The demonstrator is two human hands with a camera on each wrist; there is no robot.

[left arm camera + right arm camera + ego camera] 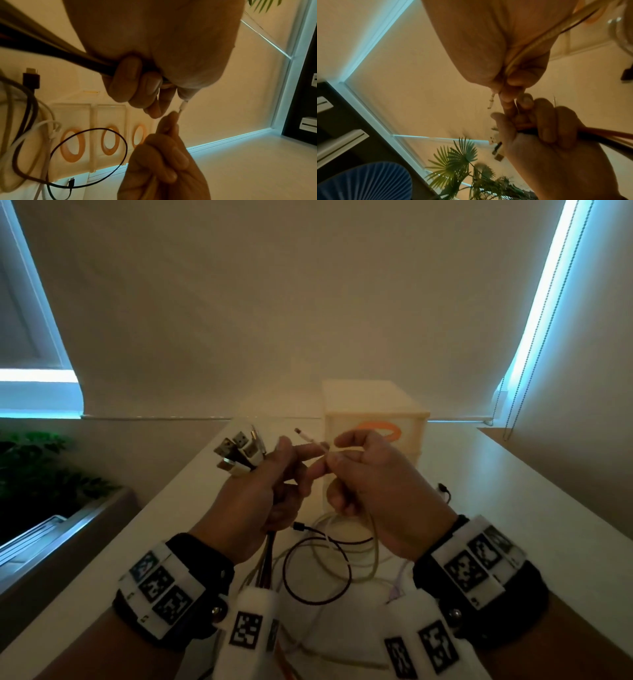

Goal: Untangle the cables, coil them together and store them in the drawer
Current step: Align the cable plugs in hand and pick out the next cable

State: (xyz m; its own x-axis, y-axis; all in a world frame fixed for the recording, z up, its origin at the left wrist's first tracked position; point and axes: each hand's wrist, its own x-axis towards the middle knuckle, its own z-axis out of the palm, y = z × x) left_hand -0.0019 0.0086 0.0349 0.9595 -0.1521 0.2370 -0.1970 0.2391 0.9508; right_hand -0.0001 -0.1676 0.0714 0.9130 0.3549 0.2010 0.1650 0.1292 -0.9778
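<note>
Left hand (253, 501) grips bundled cables (239, 453); right hand (373, 484) pinches a white cable (310, 438); loose loops (318, 570) on bench (191, 508) before drawers (375, 409)

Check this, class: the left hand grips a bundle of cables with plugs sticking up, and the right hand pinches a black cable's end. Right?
Not quite. The right hand pinches a white cable, as the head view shows. The left hand does grip the bundle of cables.
</note>
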